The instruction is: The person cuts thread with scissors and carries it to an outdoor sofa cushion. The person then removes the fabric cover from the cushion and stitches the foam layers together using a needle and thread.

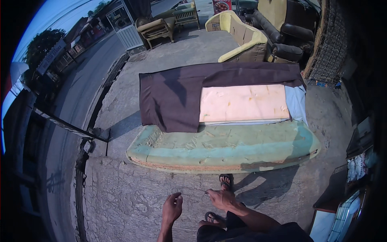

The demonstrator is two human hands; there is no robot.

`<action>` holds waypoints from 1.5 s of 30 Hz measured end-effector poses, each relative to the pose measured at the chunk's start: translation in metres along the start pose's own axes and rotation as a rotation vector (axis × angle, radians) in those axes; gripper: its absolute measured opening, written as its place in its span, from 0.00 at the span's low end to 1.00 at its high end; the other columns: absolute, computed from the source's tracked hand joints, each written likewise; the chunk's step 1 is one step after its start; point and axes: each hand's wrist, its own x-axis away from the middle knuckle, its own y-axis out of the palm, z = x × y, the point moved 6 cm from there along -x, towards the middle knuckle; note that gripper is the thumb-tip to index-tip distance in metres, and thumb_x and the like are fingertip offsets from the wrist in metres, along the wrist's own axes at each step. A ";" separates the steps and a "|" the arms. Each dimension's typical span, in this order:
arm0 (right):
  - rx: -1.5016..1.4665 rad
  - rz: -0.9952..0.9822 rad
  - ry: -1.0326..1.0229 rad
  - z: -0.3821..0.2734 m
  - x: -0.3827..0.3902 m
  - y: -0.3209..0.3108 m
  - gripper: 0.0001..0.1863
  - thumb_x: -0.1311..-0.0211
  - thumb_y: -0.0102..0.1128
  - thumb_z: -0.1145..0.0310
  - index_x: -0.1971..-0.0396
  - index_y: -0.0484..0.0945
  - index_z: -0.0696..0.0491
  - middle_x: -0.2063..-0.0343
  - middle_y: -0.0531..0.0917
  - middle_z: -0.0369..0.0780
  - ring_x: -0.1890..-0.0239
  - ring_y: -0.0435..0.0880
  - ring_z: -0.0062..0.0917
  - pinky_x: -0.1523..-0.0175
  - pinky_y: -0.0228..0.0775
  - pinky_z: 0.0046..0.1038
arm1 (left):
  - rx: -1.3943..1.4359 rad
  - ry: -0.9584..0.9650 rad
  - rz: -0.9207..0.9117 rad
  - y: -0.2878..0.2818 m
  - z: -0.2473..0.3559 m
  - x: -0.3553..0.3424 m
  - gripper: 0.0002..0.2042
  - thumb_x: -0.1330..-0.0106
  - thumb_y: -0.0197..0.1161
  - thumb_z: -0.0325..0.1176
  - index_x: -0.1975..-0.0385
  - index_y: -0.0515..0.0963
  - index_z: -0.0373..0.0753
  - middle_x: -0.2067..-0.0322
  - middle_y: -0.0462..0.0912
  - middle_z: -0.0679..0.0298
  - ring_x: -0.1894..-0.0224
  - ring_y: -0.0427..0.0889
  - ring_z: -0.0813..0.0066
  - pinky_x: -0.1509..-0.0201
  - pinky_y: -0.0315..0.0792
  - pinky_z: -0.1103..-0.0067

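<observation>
My left hand (172, 207) is raised over the concrete, its fingers bent together in what looks like a pinch; anything between them is too small to make out. To its right, my right hand (221, 199) pinches a thin dark strand (200, 190) that points toward the left hand. Whether this is a thread or a needle I cannot tell. Neither hand touches the worn green foam cushion (213, 139) lying just ahead. Across its far side lie dark brown fabric (171, 101), a pale pink foam slab (244, 104) and light blue cloth (296, 103).
Beyond the cushion stands a stripped yellow sofa frame (244, 34), with dark upholstered pieces (288, 52) beside it. A wooden armchair (159, 30) is at the far left. A gutter (100, 97) separates the concrete from the road (66, 101). A wire-mesh panel (325, 52) rises at right.
</observation>
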 end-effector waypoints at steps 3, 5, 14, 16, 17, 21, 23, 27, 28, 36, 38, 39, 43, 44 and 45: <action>-0.030 0.314 -0.108 0.021 -0.020 0.036 0.09 0.34 0.52 0.65 0.60 0.75 0.53 0.73 0.84 0.51 0.66 0.86 0.47 0.65 0.76 0.47 | -0.105 0.131 -0.153 -0.009 -0.003 -0.047 0.16 0.30 0.59 0.40 0.49 0.81 0.38 0.55 0.83 0.49 0.56 0.86 0.54 0.51 0.79 0.67; 0.041 0.123 0.155 0.028 -0.041 0.045 0.10 0.33 0.53 0.64 0.59 0.77 0.52 0.71 0.85 0.50 0.63 0.87 0.46 0.62 0.77 0.47 | -0.210 0.256 -0.304 0.001 -0.010 -0.082 0.17 0.30 0.59 0.42 0.48 0.79 0.38 0.54 0.83 0.48 0.53 0.84 0.51 0.49 0.78 0.64; -0.059 0.167 0.541 0.046 -0.247 0.117 0.14 0.37 0.55 0.61 0.55 0.79 0.50 0.66 0.86 0.48 0.62 0.87 0.46 0.57 0.78 0.48 | -0.179 0.224 -0.699 -0.088 -0.084 -0.258 0.20 0.26 0.56 0.43 0.41 0.75 0.40 0.50 0.83 0.50 0.50 0.84 0.57 0.48 0.78 0.69; -0.202 0.207 0.433 -0.008 -0.310 0.128 0.13 0.39 0.57 0.61 0.57 0.79 0.48 0.67 0.86 0.47 0.63 0.87 0.47 0.58 0.77 0.47 | 0.005 -0.059 -0.454 -0.150 -0.164 -0.311 0.18 0.25 0.52 0.38 0.43 0.75 0.34 0.56 0.86 0.54 0.58 0.87 0.68 0.56 0.79 0.75; -0.285 0.237 0.393 -0.038 -0.339 0.120 0.12 0.40 0.57 0.61 0.58 0.79 0.47 0.68 0.86 0.46 0.64 0.86 0.47 0.59 0.77 0.47 | -0.011 -0.167 -0.342 -0.186 -0.213 -0.333 0.17 0.25 0.51 0.37 0.45 0.76 0.34 0.58 0.86 0.54 0.59 0.87 0.69 0.59 0.79 0.75; -0.445 0.228 0.327 -0.100 -0.430 0.138 0.10 0.37 0.55 0.62 0.59 0.78 0.49 0.70 0.85 0.47 0.65 0.86 0.47 0.59 0.76 0.48 | -0.088 -0.592 -0.334 -0.305 -0.422 -0.375 0.20 0.29 0.56 0.45 0.47 0.78 0.38 0.58 0.86 0.55 0.61 0.86 0.63 0.58 0.79 0.66; -0.350 0.202 0.291 -0.118 -0.489 0.161 0.11 0.36 0.54 0.62 0.59 0.78 0.50 0.70 0.85 0.48 0.65 0.86 0.47 0.59 0.76 0.48 | -0.028 -0.785 -0.382 -0.380 -0.516 -0.361 0.22 0.30 0.58 0.50 0.47 0.78 0.38 0.57 0.85 0.56 0.60 0.84 0.62 0.56 0.78 0.60; -0.230 0.356 0.559 -0.117 -0.501 0.179 0.12 0.32 0.51 0.60 0.61 0.78 0.53 0.70 0.85 0.48 0.65 0.86 0.44 0.58 0.76 0.49 | -0.243 -0.438 -0.810 -0.392 -0.570 -0.440 0.23 0.31 0.58 0.51 0.47 0.78 0.39 0.56 0.84 0.53 0.58 0.84 0.57 0.57 0.78 0.58; -0.225 0.424 0.645 -0.115 -0.503 0.194 0.11 0.32 0.51 0.61 0.61 0.78 0.53 0.70 0.85 0.47 0.66 0.86 0.44 0.60 0.76 0.49 | -0.322 -0.098 -0.956 -0.397 -0.566 -0.484 0.23 0.31 0.59 0.51 0.45 0.76 0.40 0.54 0.84 0.51 0.57 0.84 0.54 0.56 0.78 0.56; -0.679 0.262 0.769 -0.312 -0.580 0.390 0.17 0.32 0.53 0.59 0.51 0.78 0.52 0.63 0.85 0.53 0.56 0.85 0.47 0.51 0.76 0.48 | -1.150 0.699 -0.812 -0.302 -0.319 -0.751 0.16 0.32 0.57 0.41 0.51 0.79 0.40 0.56 0.83 0.47 0.52 0.83 0.48 0.47 0.77 0.58; -0.820 0.113 0.752 -0.383 -0.600 0.402 0.15 0.31 0.55 0.62 0.52 0.82 0.52 0.55 0.84 0.52 0.50 0.84 0.44 0.47 0.74 0.39 | -1.246 0.903 -0.761 -0.263 -0.254 -0.787 0.15 0.31 0.56 0.40 0.51 0.77 0.39 0.55 0.81 0.49 0.50 0.82 0.46 0.46 0.76 0.54; -0.839 0.173 0.717 -0.397 -0.595 0.392 0.14 0.31 0.53 0.62 0.53 0.82 0.51 0.55 0.84 0.52 0.51 0.84 0.44 0.48 0.74 0.40 | -1.231 0.950 -0.722 -0.237 -0.219 -0.797 0.15 0.32 0.55 0.38 0.50 0.77 0.39 0.55 0.81 0.48 0.51 0.82 0.47 0.46 0.76 0.56; -0.996 0.534 0.879 -0.369 -0.590 0.444 0.17 0.28 0.48 0.58 0.48 0.78 0.50 0.57 0.84 0.49 0.53 0.84 0.40 0.47 0.75 0.40 | -1.068 1.053 -0.774 -0.098 -0.133 -0.756 0.14 0.35 0.56 0.35 0.52 0.78 0.40 0.54 0.81 0.51 0.51 0.81 0.48 0.46 0.76 0.60; -1.030 0.682 0.978 -0.344 -0.586 0.466 0.20 0.27 0.46 0.56 0.45 0.75 0.51 0.57 0.85 0.48 0.54 0.84 0.38 0.47 0.75 0.40 | -1.067 1.115 -0.826 -0.068 -0.131 -0.745 0.14 0.35 0.56 0.35 0.52 0.78 0.40 0.54 0.81 0.51 0.51 0.81 0.48 0.46 0.76 0.60; -1.058 0.830 1.085 -0.322 -0.579 0.489 0.22 0.26 0.45 0.54 0.42 0.73 0.51 0.58 0.85 0.46 0.56 0.84 0.36 0.47 0.76 0.39 | -1.161 1.224 -0.813 -0.042 -0.129 -0.741 0.16 0.35 0.57 0.36 0.49 0.77 0.41 0.50 0.80 0.51 0.47 0.79 0.48 0.44 0.75 0.60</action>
